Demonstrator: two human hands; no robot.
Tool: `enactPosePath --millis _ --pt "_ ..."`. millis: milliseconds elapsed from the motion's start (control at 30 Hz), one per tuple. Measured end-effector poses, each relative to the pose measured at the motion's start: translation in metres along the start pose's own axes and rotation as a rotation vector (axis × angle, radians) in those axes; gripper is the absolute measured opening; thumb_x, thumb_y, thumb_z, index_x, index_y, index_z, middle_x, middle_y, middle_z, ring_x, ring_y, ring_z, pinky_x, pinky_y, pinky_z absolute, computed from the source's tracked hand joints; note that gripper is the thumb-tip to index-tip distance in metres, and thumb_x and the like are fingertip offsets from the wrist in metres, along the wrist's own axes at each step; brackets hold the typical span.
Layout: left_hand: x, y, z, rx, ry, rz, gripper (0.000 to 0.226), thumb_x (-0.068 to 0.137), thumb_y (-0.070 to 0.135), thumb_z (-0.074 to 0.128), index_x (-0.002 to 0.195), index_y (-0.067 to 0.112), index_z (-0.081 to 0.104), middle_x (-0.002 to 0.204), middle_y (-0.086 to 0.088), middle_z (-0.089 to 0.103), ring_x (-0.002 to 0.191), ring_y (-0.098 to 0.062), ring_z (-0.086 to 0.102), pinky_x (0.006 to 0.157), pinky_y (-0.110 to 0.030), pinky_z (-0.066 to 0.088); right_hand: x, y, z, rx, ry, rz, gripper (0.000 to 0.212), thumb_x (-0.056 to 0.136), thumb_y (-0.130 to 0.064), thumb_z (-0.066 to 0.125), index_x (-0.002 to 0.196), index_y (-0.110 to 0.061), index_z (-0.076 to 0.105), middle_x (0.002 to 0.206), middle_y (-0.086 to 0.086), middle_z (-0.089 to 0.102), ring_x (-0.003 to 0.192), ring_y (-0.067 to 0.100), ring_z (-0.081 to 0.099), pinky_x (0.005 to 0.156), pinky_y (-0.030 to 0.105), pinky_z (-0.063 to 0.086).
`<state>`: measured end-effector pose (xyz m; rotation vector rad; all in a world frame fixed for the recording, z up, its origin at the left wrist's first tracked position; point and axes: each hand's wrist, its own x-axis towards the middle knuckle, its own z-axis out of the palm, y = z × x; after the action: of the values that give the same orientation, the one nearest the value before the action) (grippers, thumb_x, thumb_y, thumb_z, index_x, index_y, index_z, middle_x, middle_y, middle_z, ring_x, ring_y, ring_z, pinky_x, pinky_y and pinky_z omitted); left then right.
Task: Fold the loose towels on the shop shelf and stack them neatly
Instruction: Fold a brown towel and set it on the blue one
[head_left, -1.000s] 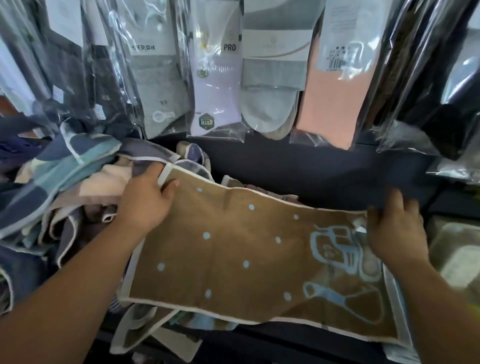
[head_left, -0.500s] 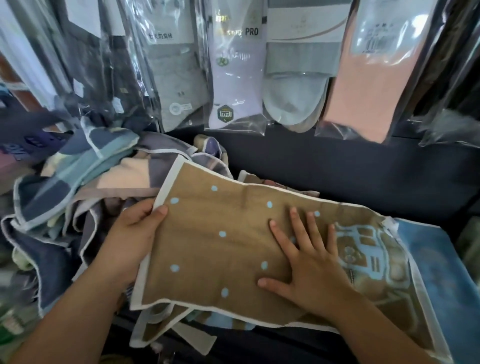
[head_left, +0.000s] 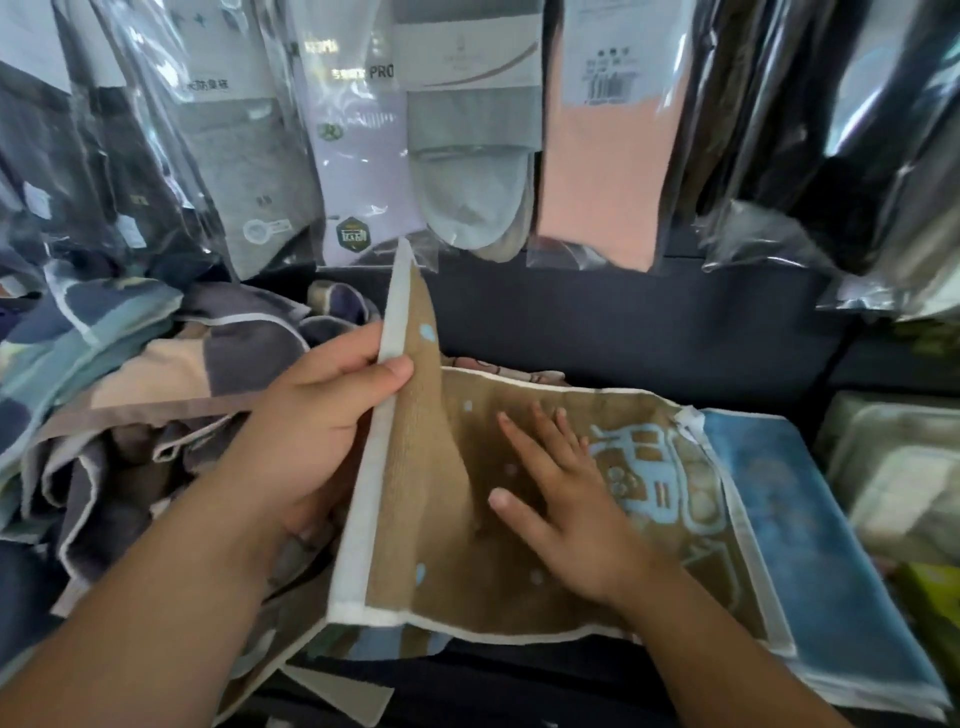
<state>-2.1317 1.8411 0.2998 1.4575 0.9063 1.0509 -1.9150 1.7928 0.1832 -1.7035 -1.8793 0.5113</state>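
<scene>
- Packaged socks (head_left: 467, 156) hang in clear sleeves along the back of a dark shop shelf (head_left: 519, 686), with the towels lying below them.
- One brown towel (head_left: 457, 582), dotted pale blue, edged in white and printed with a blue vehicle, lies in the middle of the shelf, on top of a blue towel (head_left: 810, 545) that is spread flat.
- Left hand (head_left: 311, 431) pinches the brown towel's left edge between thumb and fingers and holds that end upright.
- Right hand (head_left: 566, 509) lies open, fingers straight and spread, pressing the towel's middle flat.
- My reading: this is the first fold of this towel, half made, and the raised end must yet come over to the right.
- Much remains: a heap of loose towels (head_left: 130, 374) in navy, teal and peach lies rumpled at the left, unfolded.
- No neat stack of finished towels is plain to see.
</scene>
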Motion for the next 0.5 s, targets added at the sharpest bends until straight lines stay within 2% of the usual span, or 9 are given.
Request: enactPosePath --millis 67,100,133,200,267,333,367,433,500 --pt "0.009 -0.001 0.029 0.013 -0.038 0.019 0.030 0.099 0.012 0.055 0.102 0.030 0.079 0.102 -0.016 0.075 0.089 -0.028 0.072 0.080 -0.045 0.058 -0.018 -0.003 -0.014 0.225 0.134 0.059 0.064 0.091 -0.079 0.028 0.150 -0.057 0.022 0.166 -0.025 0.007 0.151 -0.009 -0.004 0.125 0.026 0.005" --pt "0.014 -0.003 0.043 0.020 -0.058 0.022 0.033 0.100 0.012 0.055 0.097 0.034 0.079 0.099 -0.013 0.075 0.088 -0.025 0.071 0.080 -0.044 0.058 -0.027 -0.004 -0.019 0.319 0.207 0.083 0.064 0.091 -0.079 0.030 0.149 -0.053 0.032 0.163 -0.026 0.022 0.148 -0.012 0.011 0.124 0.024 0.014" --pt "0.018 -0.005 0.058 0.018 -0.083 0.015 0.035 0.100 0.010 0.055 0.095 0.034 0.080 0.096 -0.011 0.075 0.086 -0.022 0.070 0.080 -0.043 0.059 -0.037 -0.005 -0.024 0.431 0.269 0.107 0.070 0.087 -0.083 0.032 0.147 -0.049 0.042 0.156 -0.025 0.036 0.144 -0.013 0.025 0.122 0.026 0.023" --pt "0.028 -0.014 0.086 0.003 -0.161 0.001 0.029 0.101 0.005 0.053 0.100 0.020 0.077 0.098 -0.020 0.073 0.087 -0.025 0.068 0.081 -0.042 0.058 -0.056 -0.004 -0.032 0.682 0.338 0.168 0.079 0.078 -0.091 0.038 0.138 -0.044 0.057 0.140 -0.021 0.059 0.133 -0.003 0.049 0.114 0.037 0.041" --pt "0.037 -0.025 0.113 0.044 -0.221 -0.003 0.020 0.101 0.005 0.052 0.108 0.010 0.071 0.107 -0.028 0.069 0.093 -0.034 0.070 0.089 -0.046 0.056 -0.073 -0.002 -0.042 0.876 0.341 0.226 0.079 0.070 -0.094 0.047 0.129 -0.045 0.064 0.126 -0.012 0.069 0.120 0.010 0.064 0.101 0.044 0.053" --pt "0.044 -0.038 0.139 0.115 -0.263 0.004 0.017 0.102 0.008 0.053 0.110 0.008 0.068 0.106 -0.024 0.070 0.098 -0.037 0.070 0.093 -0.050 0.054 -0.087 0.002 -0.053 0.902 0.347 0.253 0.079 0.063 -0.094 0.054 0.126 -0.048 0.065 0.116 -0.009 0.074 0.108 0.011 0.070 0.090 0.039 0.057" --pt "0.046 -0.044 0.152 0.148 -0.282 0.007 0.015 0.102 0.009 0.053 0.109 0.008 0.066 0.103 -0.022 0.070 0.093 -0.033 0.069 0.091 -0.047 0.054 -0.092 0.005 -0.059 0.879 0.361 0.268 0.079 0.060 -0.091 0.060 0.126 -0.047 0.065 0.109 -0.010 0.075 0.103 0.007 0.071 0.087 0.033 0.056" --pt "0.051 -0.055 0.175 0.220 -0.326 0.014 0.011 0.102 0.010 0.053 0.104 0.009 0.063 0.093 -0.018 0.069 0.080 -0.019 0.063 0.082 -0.040 0.051 -0.098 0.013 -0.066 0.825 0.391 0.335 0.083 0.056 -0.079 0.077 0.130 -0.044 0.061 0.097 -0.007 0.075 0.091 0.005 0.072 0.079 0.026 0.056" --pt "0.057 -0.067 0.195 0.295 -0.358 0.011 0.008 0.102 0.013 0.053 0.100 0.012 0.061 0.088 -0.015 0.068 0.076 -0.015 0.058 0.075 -0.038 0.049 -0.102 0.024 -0.068 0.667 0.406 0.437 0.078 0.065 -0.058 0.087 0.135 -0.041 0.056 0.093 -0.009 0.074 0.085 0.006 0.072 0.077 0.025 0.058"
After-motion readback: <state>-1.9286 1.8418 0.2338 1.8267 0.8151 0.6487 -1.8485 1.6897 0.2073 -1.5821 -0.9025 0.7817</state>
